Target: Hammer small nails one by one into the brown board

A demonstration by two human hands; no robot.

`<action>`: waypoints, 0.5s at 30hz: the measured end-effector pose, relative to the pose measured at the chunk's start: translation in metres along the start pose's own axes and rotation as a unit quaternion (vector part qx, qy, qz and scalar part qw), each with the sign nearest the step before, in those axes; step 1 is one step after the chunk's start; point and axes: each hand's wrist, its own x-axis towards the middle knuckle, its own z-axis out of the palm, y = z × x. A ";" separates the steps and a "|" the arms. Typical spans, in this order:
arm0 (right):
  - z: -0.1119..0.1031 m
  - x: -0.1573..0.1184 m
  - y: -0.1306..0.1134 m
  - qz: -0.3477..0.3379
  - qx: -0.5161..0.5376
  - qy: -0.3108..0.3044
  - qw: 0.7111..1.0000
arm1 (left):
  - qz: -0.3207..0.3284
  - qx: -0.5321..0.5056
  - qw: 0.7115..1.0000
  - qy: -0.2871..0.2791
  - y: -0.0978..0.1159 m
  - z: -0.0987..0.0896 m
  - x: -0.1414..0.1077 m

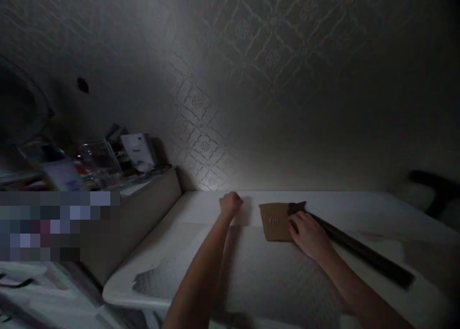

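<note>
My left hand (231,204) is closed in a fist at the back of the white table; whatever may be inside its fingers is hidden. To the right, a flat brown piece (275,222), like card or cloth, lies with a row of small pale marks on it. My right hand (308,232) has its thumb and curled fingers on the right edge of this piece. Just beyond those fingers is a dark patch at the piece's upper right corner. A long, dark, narrow bar (366,252) slants from there toward the near right; its exact kind cannot be made out.
The white table (201,206) meets a patterned wall (251,103). On the left, a raised cabinet (151,214) carries a white box (138,149), clear containers (100,158) and a round mirror (21,103). A dark curved object (436,185) stands at the right edge.
</note>
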 end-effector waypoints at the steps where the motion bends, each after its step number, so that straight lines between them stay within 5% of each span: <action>1: 0.000 0.000 -0.001 0.001 0.000 0.000 1.000 | 0.005 -0.022 1.000 0.000 0.005 0.001 -0.001; 9: -0.009 0.002 -0.007 0.014 -0.002 -0.016 1.000 | 0.074 -0.229 0.970 -0.034 0.063 0.035 -0.048; 15: -0.013 0.004 -0.007 0.019 0.012 -0.032 0.999 | 0.100 -0.263 0.959 -0.039 0.069 0.047 -0.071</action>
